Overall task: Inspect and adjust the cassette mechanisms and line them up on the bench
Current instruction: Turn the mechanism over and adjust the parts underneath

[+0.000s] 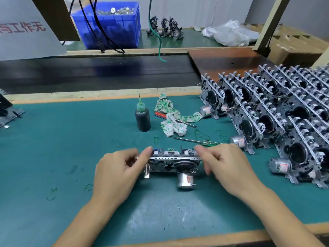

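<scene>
A metal cassette mechanism [173,163] with a silver motor hanging from its underside is held on edge just above the green bench mat [53,148], in the middle near me. My left hand [117,173] pinches its left end between thumb and forefinger. My right hand [226,164] grips its right end with curled fingers. Rows of several finished cassette mechanisms [276,118] stand leaning in line at the right of the bench.
A dark oil bottle [143,116] with a green needle tip stands behind the mechanism. A green-patterned rag [170,118] lies over a red-handled tool, and a screwdriver [197,141] lies beside it. Another part [7,111] sits at the left edge. A blue bin [108,24] stands beyond the conveyor.
</scene>
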Tool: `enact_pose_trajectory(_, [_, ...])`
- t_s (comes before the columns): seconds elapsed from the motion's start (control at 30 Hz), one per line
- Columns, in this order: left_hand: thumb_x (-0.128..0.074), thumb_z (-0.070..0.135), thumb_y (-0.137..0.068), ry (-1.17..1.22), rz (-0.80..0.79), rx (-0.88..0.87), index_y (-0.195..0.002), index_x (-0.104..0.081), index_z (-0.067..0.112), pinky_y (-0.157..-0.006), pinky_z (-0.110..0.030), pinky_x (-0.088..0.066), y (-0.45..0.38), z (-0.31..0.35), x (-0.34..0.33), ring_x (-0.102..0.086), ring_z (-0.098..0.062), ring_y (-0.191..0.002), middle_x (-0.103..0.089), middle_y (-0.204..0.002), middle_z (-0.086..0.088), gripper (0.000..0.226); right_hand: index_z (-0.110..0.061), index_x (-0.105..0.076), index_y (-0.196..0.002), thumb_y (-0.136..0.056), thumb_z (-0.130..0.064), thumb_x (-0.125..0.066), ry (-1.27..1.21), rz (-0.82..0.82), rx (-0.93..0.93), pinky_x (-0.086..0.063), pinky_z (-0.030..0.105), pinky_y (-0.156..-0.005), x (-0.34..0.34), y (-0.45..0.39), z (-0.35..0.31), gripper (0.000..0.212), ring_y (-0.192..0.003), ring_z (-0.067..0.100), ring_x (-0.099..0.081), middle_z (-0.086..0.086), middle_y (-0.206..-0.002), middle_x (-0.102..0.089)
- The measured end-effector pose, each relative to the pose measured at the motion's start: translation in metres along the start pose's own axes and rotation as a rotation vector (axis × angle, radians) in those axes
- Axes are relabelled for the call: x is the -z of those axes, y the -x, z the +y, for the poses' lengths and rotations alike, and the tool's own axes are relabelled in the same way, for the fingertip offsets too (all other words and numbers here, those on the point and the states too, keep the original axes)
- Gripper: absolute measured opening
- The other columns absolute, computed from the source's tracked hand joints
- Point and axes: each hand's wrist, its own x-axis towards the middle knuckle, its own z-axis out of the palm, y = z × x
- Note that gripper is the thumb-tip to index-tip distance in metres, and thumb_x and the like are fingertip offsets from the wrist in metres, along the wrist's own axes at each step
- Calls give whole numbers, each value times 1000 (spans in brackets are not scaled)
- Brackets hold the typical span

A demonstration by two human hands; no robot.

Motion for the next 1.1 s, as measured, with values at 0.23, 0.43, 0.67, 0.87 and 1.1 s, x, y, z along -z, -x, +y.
enact_pose_trajectory(0.23, [-60,46,-81,99,-49,-389,-92,-64,36,-90,-17,-38,-23,33,10,-55,-6,-101,-63,-98,18,16,-43,-54,-106,-60,-46,-77,-456,-273,131,-42,20,-92,-8,-5,17,51,-107,6,-56,-20,-107,-60])
enact_pose_trajectory(0.43, [-71,40,-78,76,-301,-511,-90,-75,24,-89,-16,-39,-31,49,-4,-54,-4,-97,-64,-97,13,20,-36,-63,-98,-62,-38,-77,-620,-193,117,-45,20,-88,-23,-6,17,39,-96,8,-61,-13,-98,-67])
enact_pose_trajectory(0.67, [-70,32,-77,73,-245,-497,-83,-77,24,-82,-20,-36,-31,47,-10,-47,-5,-85,-61,-85,15,12,-29,-65,-92,-63,-32,-77,-674,-158,121,-46,18,-82,-27,-5,17,31,-87,7,-63,-10,-92,-67])
enact_pose_trajectory(0.87, [-70,35,-76,71,-251,-489,-84,-79,26,-76,-23,-28,-29,49,-9,-41,-7,-77,-52,-73,19,14,-26,-65,-94,-67,-15,-77,-663,-156,130,-47,21,-84,-27,-5,15,31,-89,11,-63,-6,-93,-68])
enact_pose_trajectory(1.1, [-69,36,-75,81,-264,-460,-83,-77,27,-77,-23,-28,-30,48,-9,-42,-6,-76,-53,-71,22,14,-25,-66,-94,-70,-13,-76,-711,-146,123,-45,16,-81,-30,-1,17,29,-87,8,-63,-7,-91,-69])
